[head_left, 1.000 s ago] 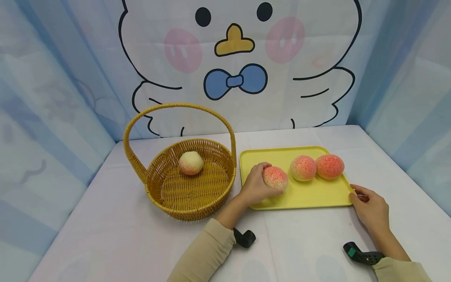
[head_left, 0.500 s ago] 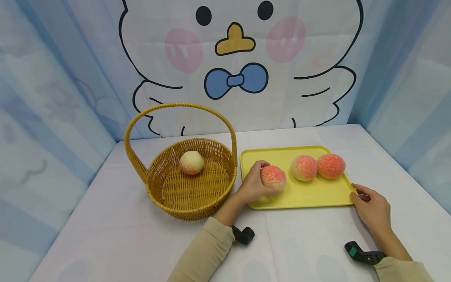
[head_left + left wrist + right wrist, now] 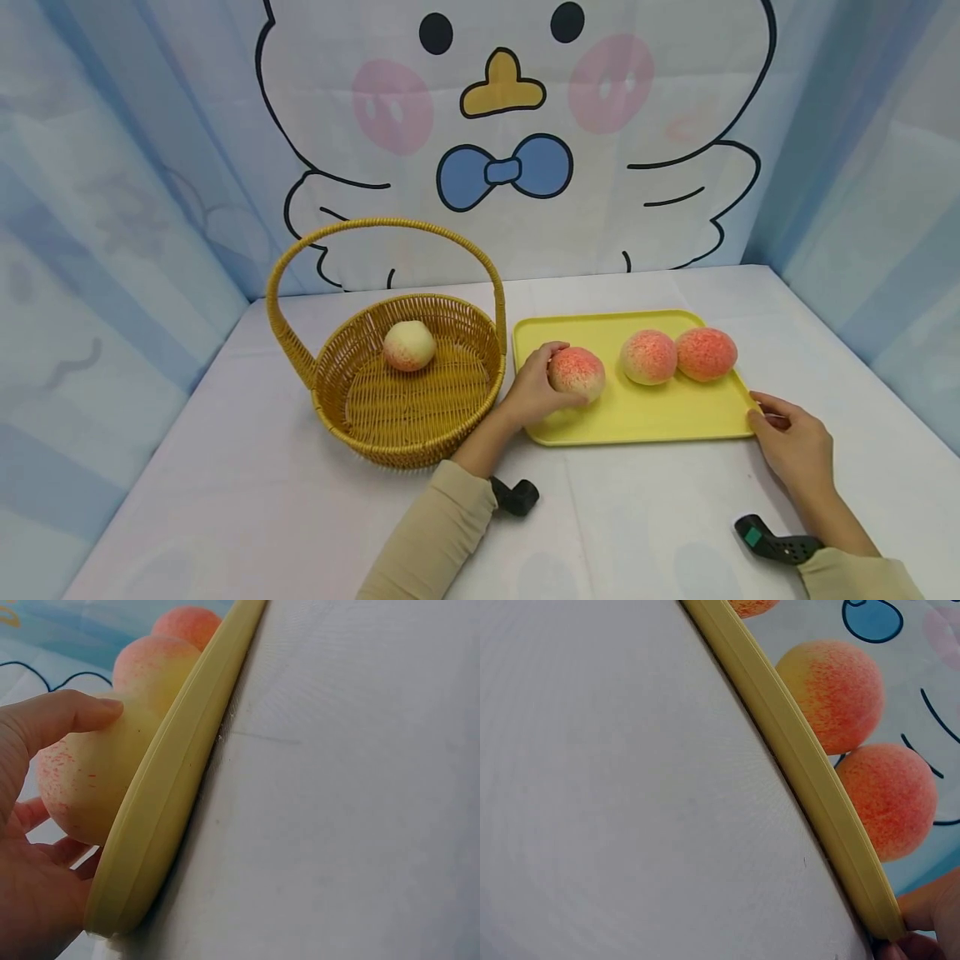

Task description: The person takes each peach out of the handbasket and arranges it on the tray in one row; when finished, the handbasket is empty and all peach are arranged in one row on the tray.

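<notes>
My left hand (image 3: 534,390) holds a pink-and-cream peach (image 3: 579,372) over the left part of the yellow tray (image 3: 675,417). In the left wrist view the thumb lies along the top of that peach, with fingers round its far side; whether it touches the tray is hard to tell. Two more peaches, one paler (image 3: 648,357) and one redder (image 3: 707,354), sit side by side on the tray. At the tray's right front corner, my right hand (image 3: 797,446) pinches the rim between thumb and fingers. A cream peach (image 3: 409,346) rests inside the wicker basket (image 3: 408,421).
The basket's tall arched handle (image 3: 386,222) rises to the left of the tray. A white cloth (image 3: 262,500) covers the table. Behind it hangs a curtain (image 3: 585,233) with a cartoon figure, and blue curtains (image 3: 877,208) stand at both sides.
My left hand has shifted slightly left along the tray with the peach, away from the other two. The right hand keeps its place on the rim.
</notes>
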The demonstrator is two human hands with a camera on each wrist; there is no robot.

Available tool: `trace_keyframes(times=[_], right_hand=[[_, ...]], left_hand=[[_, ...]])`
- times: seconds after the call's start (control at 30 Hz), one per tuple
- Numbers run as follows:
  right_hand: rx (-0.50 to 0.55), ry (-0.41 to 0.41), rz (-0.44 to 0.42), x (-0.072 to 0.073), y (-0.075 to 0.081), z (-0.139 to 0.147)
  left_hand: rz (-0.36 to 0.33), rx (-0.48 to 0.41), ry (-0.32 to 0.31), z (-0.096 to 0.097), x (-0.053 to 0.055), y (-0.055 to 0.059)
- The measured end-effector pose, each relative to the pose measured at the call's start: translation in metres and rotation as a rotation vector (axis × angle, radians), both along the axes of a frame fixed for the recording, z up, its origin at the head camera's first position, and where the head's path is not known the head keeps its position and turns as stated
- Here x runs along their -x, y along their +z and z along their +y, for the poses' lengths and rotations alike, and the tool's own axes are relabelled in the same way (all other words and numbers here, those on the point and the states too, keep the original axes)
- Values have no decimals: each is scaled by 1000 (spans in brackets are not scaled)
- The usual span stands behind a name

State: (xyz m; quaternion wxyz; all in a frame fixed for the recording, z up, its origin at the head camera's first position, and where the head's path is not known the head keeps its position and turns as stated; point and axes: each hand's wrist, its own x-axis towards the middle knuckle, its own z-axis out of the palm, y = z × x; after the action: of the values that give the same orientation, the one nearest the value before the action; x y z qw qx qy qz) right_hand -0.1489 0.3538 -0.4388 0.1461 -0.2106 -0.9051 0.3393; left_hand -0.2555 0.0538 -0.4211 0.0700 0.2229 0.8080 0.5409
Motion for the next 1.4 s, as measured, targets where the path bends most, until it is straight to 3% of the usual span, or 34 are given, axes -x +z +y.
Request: trace_keyframes(times=[0.3,0.5,0.67,1.1,1.4], right_hand=[[2,-4,-5,0,0,1],[1,-3,-4,0,0,0],[1,0,-2,0,0,0],[-3,-1,2,0,3,0],[-4,-7,2,0,3,0]], left_hand=[[9,13,7,1,-1,1],[107,17,56,3,-6,6],[174,93,74,5,-10,10],[170,195,87,3,-13,19],[175,212,75,4,-13,22]])
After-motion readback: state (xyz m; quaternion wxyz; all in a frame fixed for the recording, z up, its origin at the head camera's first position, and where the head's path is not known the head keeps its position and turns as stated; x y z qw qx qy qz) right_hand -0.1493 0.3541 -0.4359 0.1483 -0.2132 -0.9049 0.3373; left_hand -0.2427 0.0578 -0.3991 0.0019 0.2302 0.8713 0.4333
